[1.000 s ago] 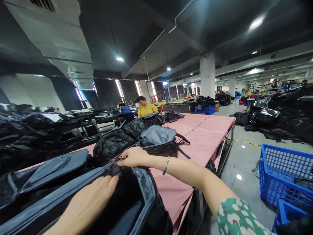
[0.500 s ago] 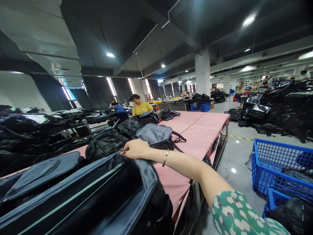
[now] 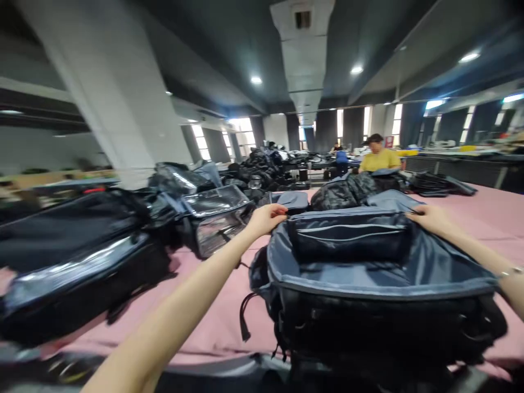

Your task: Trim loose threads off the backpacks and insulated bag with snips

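Observation:
A large black backpack [image 3: 380,322] with a blue-grey lining lies unzipped in front of me, its main compartment gaping toward me. Light trim lines cross a dark pocket on its inner far wall. My left hand [image 3: 268,218] pinches the far left corner of the rim. At the far right corner, my right hand [image 3: 432,218] has its fingers closed on the same rim. A black strap [image 3: 244,319] hangs from the bag's left side onto the pink table cover [image 3: 229,327].
Black bags with clear plastic [image 3: 219,210] lie to the left, beside a long dark bag [image 3: 82,273]. Camouflage backpacks [image 3: 347,191] sit beyond my bag. Across the table is a person in yellow [image 3: 379,158]. A wide pillar [image 3: 118,93] rises behind on the left.
My view has swung left, so the blue crates have left the picture. The open backpack now sits squarely before me, and my left hand has come into view on its rim.

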Demonstrator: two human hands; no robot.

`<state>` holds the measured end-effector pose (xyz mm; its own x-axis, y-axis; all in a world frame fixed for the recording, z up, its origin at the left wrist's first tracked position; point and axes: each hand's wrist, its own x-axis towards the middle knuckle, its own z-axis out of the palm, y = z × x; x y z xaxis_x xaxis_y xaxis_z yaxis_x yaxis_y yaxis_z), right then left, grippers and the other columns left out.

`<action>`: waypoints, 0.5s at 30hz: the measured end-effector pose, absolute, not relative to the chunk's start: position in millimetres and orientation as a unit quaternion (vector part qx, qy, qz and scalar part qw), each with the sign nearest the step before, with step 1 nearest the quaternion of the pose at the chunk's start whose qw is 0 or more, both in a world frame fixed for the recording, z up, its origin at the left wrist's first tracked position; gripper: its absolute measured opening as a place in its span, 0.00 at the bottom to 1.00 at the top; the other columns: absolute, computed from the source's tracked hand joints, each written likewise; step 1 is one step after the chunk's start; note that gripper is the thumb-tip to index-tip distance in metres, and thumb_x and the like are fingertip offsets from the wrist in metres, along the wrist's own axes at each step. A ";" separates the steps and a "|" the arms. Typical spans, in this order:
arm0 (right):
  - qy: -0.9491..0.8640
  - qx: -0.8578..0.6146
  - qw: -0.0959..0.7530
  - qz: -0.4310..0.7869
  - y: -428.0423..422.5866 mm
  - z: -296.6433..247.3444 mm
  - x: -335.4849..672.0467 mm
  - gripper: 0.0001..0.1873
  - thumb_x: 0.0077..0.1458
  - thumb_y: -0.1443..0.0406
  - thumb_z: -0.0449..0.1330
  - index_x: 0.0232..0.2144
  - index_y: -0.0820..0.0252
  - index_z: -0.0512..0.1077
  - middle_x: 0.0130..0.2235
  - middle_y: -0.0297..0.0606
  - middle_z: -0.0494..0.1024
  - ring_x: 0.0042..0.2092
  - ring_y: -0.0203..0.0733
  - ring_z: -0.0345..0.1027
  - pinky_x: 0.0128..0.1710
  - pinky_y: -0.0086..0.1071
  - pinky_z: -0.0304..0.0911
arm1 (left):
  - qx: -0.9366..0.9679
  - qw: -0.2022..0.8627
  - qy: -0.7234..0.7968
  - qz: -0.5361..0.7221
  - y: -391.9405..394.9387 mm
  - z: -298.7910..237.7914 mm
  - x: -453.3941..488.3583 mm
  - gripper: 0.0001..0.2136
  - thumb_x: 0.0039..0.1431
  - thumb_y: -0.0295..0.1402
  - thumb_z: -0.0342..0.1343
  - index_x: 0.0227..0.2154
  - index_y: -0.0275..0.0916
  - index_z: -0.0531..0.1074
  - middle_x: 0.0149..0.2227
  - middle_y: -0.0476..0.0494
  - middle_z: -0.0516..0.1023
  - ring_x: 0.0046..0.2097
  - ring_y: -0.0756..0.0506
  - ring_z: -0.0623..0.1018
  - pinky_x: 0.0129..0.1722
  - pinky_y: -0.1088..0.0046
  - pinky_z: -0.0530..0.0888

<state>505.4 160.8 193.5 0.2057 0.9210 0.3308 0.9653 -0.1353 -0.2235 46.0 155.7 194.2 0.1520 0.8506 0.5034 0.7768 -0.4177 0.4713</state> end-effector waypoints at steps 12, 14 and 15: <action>-0.610 -0.771 0.173 -0.054 187.6 181.3 527.9 0.17 0.55 0.52 0.53 0.37 0.54 0.75 0.44 0.47 0.75 0.41 0.50 0.67 0.37 0.36 0.56 | 0.738 0.131 0.553 0.364 163.2 186.3 59.1 0.10 0.49 0.34 0.55 0.30 0.37 0.79 0.32 0.46 0.79 0.36 0.47 0.75 0.39 0.75 0.68; -0.612 -0.771 0.173 -0.048 190.0 180.1 531.1 0.17 0.55 0.51 0.53 0.37 0.52 0.75 0.45 0.46 0.75 0.42 0.50 0.67 0.38 0.37 0.57 | 0.719 0.142 0.570 0.372 170.3 183.5 61.4 0.08 0.48 0.32 0.56 0.27 0.36 0.78 0.29 0.46 0.78 0.34 0.48 0.74 0.38 0.75 0.68; -0.611 -0.771 0.171 -0.044 190.9 179.7 532.5 0.17 0.55 0.51 0.53 0.38 0.52 0.75 0.45 0.46 0.74 0.42 0.50 0.67 0.38 0.37 0.57 | 0.708 0.153 0.578 0.376 174.2 180.9 62.8 0.08 0.47 0.31 0.56 0.27 0.35 0.78 0.28 0.46 0.78 0.33 0.48 0.74 0.36 0.75 0.68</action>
<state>532.5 190.9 179.7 0.2483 0.9282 0.2771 0.9584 -0.1939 -0.2093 62.8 174.2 180.9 0.0498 0.9331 0.3561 0.7034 -0.2858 0.6507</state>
